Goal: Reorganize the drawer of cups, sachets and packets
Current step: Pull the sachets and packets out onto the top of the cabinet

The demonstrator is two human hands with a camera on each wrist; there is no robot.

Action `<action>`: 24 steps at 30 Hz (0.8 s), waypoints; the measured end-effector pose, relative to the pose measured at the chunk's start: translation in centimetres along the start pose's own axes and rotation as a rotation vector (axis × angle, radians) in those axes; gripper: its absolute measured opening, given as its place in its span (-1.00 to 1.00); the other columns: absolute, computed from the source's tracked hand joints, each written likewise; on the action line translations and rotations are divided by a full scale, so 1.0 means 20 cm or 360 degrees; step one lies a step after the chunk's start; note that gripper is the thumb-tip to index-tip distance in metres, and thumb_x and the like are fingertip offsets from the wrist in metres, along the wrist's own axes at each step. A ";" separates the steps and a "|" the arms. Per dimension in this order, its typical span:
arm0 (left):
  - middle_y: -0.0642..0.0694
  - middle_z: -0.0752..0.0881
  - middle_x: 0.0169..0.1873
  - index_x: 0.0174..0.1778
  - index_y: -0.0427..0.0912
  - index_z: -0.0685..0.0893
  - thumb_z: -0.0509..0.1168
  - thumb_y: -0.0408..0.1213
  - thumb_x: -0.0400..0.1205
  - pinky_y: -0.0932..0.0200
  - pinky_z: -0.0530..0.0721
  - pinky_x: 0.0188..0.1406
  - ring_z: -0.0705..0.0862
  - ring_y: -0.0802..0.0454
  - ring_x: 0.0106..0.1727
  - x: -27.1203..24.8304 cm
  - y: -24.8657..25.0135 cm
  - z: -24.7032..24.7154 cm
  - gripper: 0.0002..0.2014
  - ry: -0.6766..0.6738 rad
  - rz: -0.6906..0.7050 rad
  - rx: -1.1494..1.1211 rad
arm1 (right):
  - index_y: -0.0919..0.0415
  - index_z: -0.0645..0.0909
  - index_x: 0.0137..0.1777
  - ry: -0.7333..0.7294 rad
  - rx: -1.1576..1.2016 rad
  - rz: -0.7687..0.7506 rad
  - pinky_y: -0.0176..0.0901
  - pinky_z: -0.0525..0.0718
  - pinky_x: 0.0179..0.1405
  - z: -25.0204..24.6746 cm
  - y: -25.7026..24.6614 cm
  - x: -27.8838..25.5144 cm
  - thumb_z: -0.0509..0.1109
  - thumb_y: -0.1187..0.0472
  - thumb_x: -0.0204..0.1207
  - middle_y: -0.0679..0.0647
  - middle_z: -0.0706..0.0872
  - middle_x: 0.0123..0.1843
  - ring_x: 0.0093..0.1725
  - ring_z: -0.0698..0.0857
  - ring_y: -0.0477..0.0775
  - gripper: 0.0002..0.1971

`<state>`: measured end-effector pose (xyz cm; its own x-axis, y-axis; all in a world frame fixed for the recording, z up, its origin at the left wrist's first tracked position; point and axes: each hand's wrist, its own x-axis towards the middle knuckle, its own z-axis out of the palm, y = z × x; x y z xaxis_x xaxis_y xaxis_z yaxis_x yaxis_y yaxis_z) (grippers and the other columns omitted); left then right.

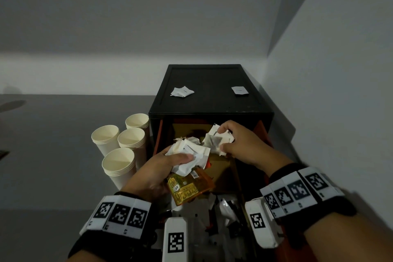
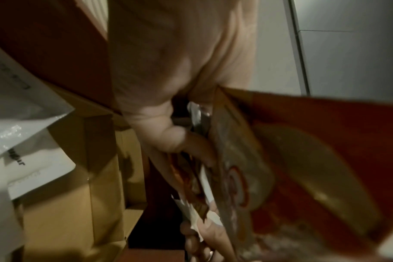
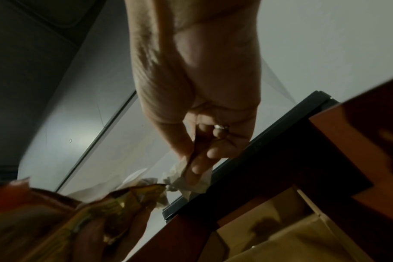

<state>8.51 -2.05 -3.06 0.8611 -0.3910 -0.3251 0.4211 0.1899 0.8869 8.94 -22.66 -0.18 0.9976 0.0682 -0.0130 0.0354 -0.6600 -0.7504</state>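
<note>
Over the open drawer point(image 1: 234, 168) of a black cabinet point(image 1: 210, 100), my left hand point(image 1: 170, 161) grips a bunch of white sachets point(image 1: 189, 153) together with an orange-yellow packet point(image 1: 189, 187) that hangs below it. My right hand point(image 1: 231, 142) holds a second bunch of white sachets point(image 1: 217, 140) just right of the first. In the left wrist view my left hand point(image 2: 186, 141) curls against the orange packet point(image 2: 292, 159). The right wrist view shows my right hand point(image 3: 200, 156) pinching crumpled sachets point(image 3: 182, 180).
Several stacks of cream paper cups point(image 1: 119, 155) stand on the floor left of the cabinet. Loose white sachets point(image 1: 181, 92) lie on the cabinet top, another point(image 1: 239, 90) at its right. More white packets point(image 1: 223, 210) fill the drawer's near end. A wall point(image 1: 329, 70) runs close on the right.
</note>
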 end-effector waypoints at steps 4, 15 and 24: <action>-0.28 0.76 -0.08 0.23 -0.10 0.60 0.34 -0.41 0.53 0.05 0.75 -0.29 0.74 -0.17 -0.18 0.00 0.01 -0.01 -0.66 -0.0011 -0.0015 0.0057 | -0.01 0.58 0.07 0.0032 -0.0033 0.0011 -0.19 0.61 -0.06 0.00 0.00 0.01 0.36 0.32 0.50 -0.09 0.59 0.08 0.02 0.61 -0.07 -0.77; -0.34 0.73 0.11 0.36 -0.07 0.57 0.54 -0.39 0.28 -0.03 0.68 -0.21 0.73 -0.22 -0.10 0.00 0.02 -0.04 -0.32 0.0053 -0.0089 0.0014 | 0.23 0.67 -0.07 0.0070 -0.0520 -0.0144 0.00 0.59 0.03 -0.08 0.01 -0.01 0.02 0.06 0.70 0.20 0.72 -0.06 -0.06 0.66 0.11 -0.59; -0.35 0.73 0.06 0.34 -0.09 0.56 0.44 -0.32 0.28 -0.09 0.67 -0.14 0.72 -0.24 -0.10 -0.01 0.04 -0.05 -0.37 0.0121 -0.0123 -0.0033 | -0.01 0.60 0.10 0.0195 -0.0744 -0.0208 -0.28 0.53 -0.24 -0.11 0.03 0.00 0.42 0.18 0.47 0.04 0.71 0.20 -0.17 0.55 -0.15 -0.79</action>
<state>9.00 -0.99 -2.63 0.8446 -0.3360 -0.4168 0.4921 0.1809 0.8515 9.09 -24.66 0.90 0.9817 0.1026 0.1603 0.1554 -0.9185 -0.3637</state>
